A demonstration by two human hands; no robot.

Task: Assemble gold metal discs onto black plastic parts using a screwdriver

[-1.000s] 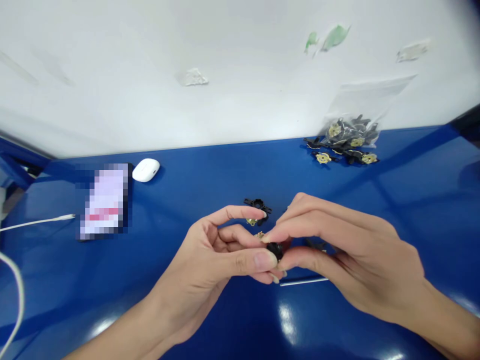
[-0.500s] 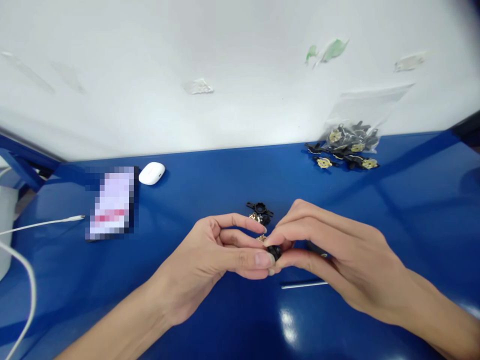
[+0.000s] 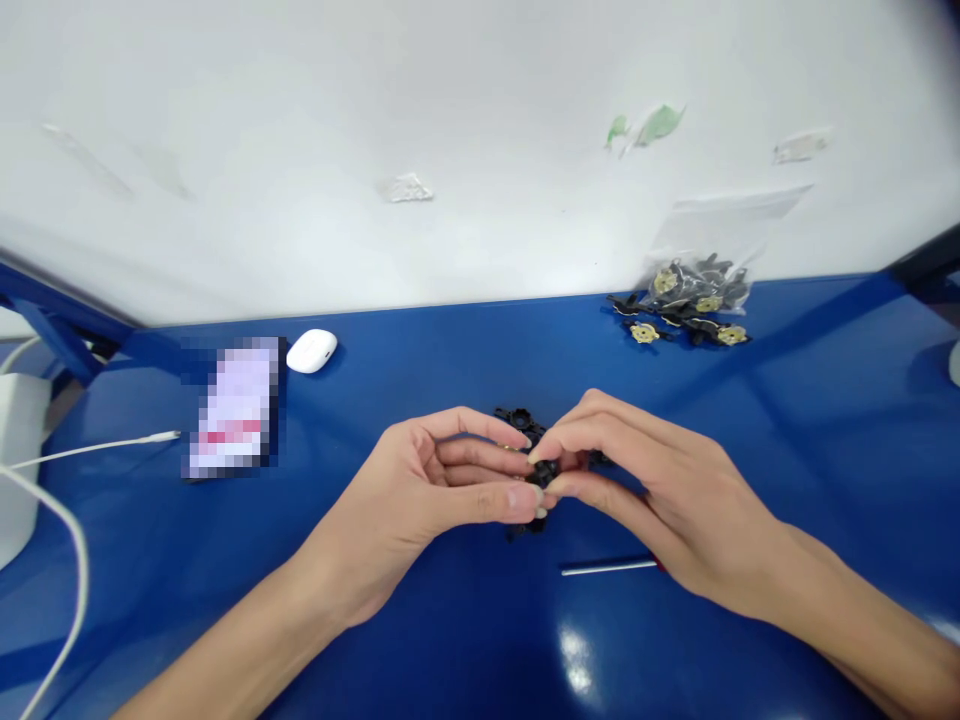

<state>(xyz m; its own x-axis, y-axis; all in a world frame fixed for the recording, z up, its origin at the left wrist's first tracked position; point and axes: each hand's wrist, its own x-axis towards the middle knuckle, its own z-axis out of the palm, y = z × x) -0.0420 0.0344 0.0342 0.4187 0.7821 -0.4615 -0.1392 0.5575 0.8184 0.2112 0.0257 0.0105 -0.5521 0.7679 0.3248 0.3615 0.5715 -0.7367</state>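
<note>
Between my two hands is a small black plastic part (image 3: pixel 543 473), mostly covered by the fingers. My left hand (image 3: pixel 442 480) pinches it from the left with the thumb and fingers. From the right, my right hand (image 3: pixel 637 470) grips it between thumb and forefinger. Behind the fingertips a black ring-shaped part (image 3: pixel 517 418) lies on the table, and another dark piece (image 3: pixel 534 525) shows just below the left thumb. A thin metal shaft with a bit of red (image 3: pixel 609 568) lies under the right hand; its other end is hidden.
On the blue table (image 3: pixel 420 350), a clear bag (image 3: pixel 705 265) of black and gold parts leans at the back right, with several loose parts (image 3: pixel 645 332) before it. At left lie a blurred-out phone (image 3: pixel 236 400), a white earbud case (image 3: pixel 312 351) and a white cable (image 3: pixel 142 440).
Both hands have shifted slightly up in the view, still holding the small black part. A dark piece now shows beneath the left thumb. The whole view has moved a little.
</note>
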